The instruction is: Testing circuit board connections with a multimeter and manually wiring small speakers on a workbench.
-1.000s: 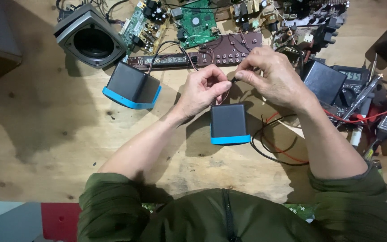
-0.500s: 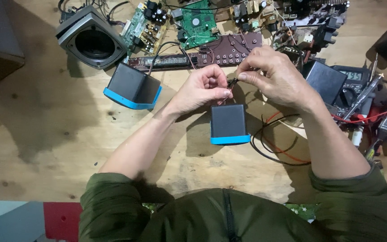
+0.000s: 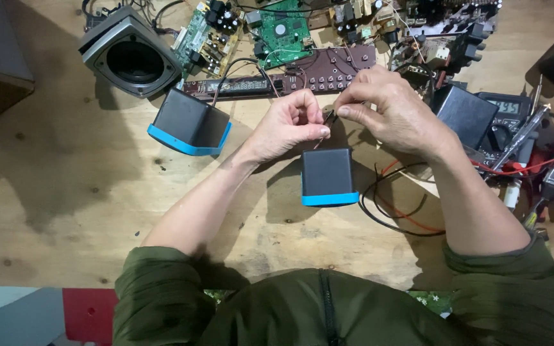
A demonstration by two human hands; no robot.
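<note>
My left hand (image 3: 290, 125) and my right hand (image 3: 389, 112) meet above a small black speaker box with a blue base (image 3: 328, 176) on the wooden bench. Both hands pinch the ends of thin wires (image 3: 327, 120) between thumb and fingers, fingertips almost touching. A thin brown wire runs from my left hand back toward a second black and blue speaker box (image 3: 189, 122), which stands to the left. The wire ends themselves are too small to make out.
A grey speaker unit (image 3: 129, 57) lies at the back left. Green circuit boards (image 3: 283, 29) and a long brown board with buttons (image 3: 309, 77) lie behind my hands. Right: a black box (image 3: 464, 115), a multimeter (image 3: 508, 109), red and black leads (image 3: 405, 205), hand tools (image 3: 546, 186).
Both hands stay over the near speaker box. The fingers have shifted slightly on the wires; nothing else has moved.
</note>
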